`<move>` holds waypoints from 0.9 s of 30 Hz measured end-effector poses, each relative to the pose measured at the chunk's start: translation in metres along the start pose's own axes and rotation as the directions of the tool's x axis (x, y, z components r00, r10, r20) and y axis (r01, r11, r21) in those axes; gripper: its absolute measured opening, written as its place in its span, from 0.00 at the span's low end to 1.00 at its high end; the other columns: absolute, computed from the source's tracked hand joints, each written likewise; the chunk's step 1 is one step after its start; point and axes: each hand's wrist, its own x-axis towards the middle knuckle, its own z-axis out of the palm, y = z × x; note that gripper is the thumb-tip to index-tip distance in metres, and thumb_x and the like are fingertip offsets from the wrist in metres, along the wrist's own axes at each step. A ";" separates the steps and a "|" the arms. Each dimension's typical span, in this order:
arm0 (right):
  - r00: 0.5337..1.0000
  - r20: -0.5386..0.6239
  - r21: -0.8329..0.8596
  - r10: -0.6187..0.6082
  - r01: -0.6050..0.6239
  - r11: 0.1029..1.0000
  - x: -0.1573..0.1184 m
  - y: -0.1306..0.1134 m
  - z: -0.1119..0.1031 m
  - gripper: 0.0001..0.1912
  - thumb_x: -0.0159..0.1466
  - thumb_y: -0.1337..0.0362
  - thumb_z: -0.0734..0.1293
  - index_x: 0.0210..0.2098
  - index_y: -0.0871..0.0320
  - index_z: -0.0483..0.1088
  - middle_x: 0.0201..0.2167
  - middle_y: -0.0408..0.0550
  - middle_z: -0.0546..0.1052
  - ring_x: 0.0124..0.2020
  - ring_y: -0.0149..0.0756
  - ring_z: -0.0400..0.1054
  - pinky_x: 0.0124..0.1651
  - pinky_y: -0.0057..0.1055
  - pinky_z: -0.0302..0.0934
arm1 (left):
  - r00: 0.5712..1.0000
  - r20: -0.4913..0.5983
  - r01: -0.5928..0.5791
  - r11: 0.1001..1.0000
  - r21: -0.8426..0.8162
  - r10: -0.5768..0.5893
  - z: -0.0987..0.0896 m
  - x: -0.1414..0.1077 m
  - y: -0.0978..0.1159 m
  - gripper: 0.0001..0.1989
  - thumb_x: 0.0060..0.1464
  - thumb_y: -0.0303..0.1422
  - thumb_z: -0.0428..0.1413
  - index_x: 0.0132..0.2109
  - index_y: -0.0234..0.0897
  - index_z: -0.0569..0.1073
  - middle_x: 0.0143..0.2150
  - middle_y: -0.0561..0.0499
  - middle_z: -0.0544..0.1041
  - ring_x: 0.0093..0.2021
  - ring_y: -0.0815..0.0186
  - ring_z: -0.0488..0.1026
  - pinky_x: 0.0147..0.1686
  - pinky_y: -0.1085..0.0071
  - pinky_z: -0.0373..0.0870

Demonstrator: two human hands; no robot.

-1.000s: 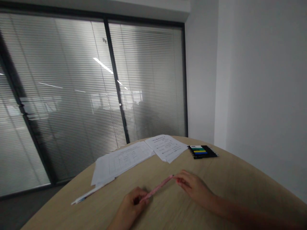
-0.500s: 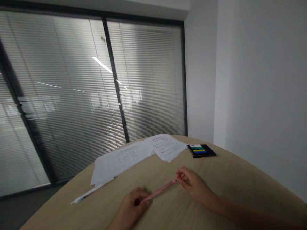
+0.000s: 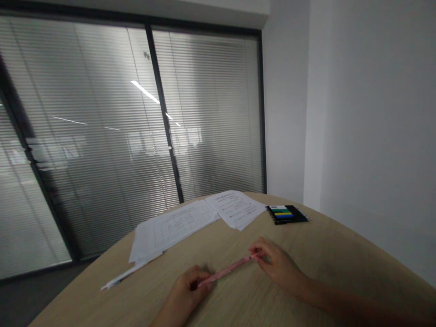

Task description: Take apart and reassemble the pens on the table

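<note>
The left hand (image 3: 190,290) grips the near end of a pink strip (image 3: 228,270) between thumb and fingers, just over the tabletop (image 3: 340,259). The right hand (image 3: 272,261) has its fingertips pinched at the strip's far end. Beyond the hands lie printed sheets (image 3: 177,225), with a row of pens (image 3: 288,215) just beside them on the right. The strip slants between both hands.

White printed paper sheets (image 3: 236,210) lie near black, colour-banded pens (image 3: 298,214) on the curved wooden desk (image 3: 340,250); grey slatted blinds (image 3: 218,109) hang beyond.
</note>
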 end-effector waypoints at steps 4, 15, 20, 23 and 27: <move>1.000 -0.018 0.010 -0.003 0.003 1.000 0.001 0.002 0.001 0.06 0.58 0.69 0.59 0.33 0.55 0.66 0.33 0.45 0.72 0.36 0.34 0.68 0.40 0.30 0.62 | 1.000 0.003 -0.006 1.000 -0.012 0.006 0.000 0.000 0.002 0.13 0.42 0.40 0.49 0.26 0.35 0.71 0.24 0.54 0.64 0.27 0.66 0.63 0.28 0.73 0.58; 1.000 0.007 0.088 0.018 -0.018 0.996 0.001 0.008 0.004 0.05 0.58 0.66 0.60 0.32 0.56 0.67 0.33 0.45 0.71 0.35 0.33 0.68 0.39 0.30 0.63 | 0.999 0.007 -0.050 0.998 -0.034 0.050 0.002 0.000 -0.004 0.15 0.44 0.42 0.49 0.26 0.35 0.72 0.24 0.53 0.65 0.27 0.66 0.63 0.28 0.73 0.59; 0.999 0.042 0.143 0.034 -0.039 0.989 0.000 0.008 0.003 0.05 0.58 0.67 0.61 0.32 0.56 0.68 0.32 0.45 0.73 0.35 0.33 0.69 0.40 0.29 0.63 | 0.999 0.012 -0.045 0.999 0.003 0.045 0.001 -0.001 -0.001 0.13 0.46 0.40 0.49 0.26 0.35 0.73 0.24 0.54 0.66 0.27 0.67 0.63 0.27 0.74 0.59; 0.993 0.060 0.155 0.106 -0.114 0.981 0.001 0.012 0.005 0.05 0.58 0.64 0.62 0.34 0.56 0.68 0.31 0.44 0.74 0.34 0.33 0.69 0.39 0.30 0.63 | 0.999 0.003 -0.051 0.998 0.042 0.051 0.001 0.000 -0.001 0.13 0.46 0.38 0.50 0.26 0.36 0.74 0.24 0.54 0.66 0.27 0.68 0.63 0.27 0.75 0.58; 0.985 0.066 0.212 0.158 -0.169 0.963 0.002 0.019 0.009 0.07 0.56 0.61 0.64 0.33 0.56 0.68 0.30 0.44 0.75 0.33 0.33 0.69 0.37 0.30 0.62 | 0.997 -0.003 -0.075 0.996 0.048 0.075 0.002 -0.001 -0.001 0.13 0.47 0.39 0.50 0.27 0.37 0.75 0.24 0.54 0.67 0.26 0.68 0.64 0.27 0.75 0.58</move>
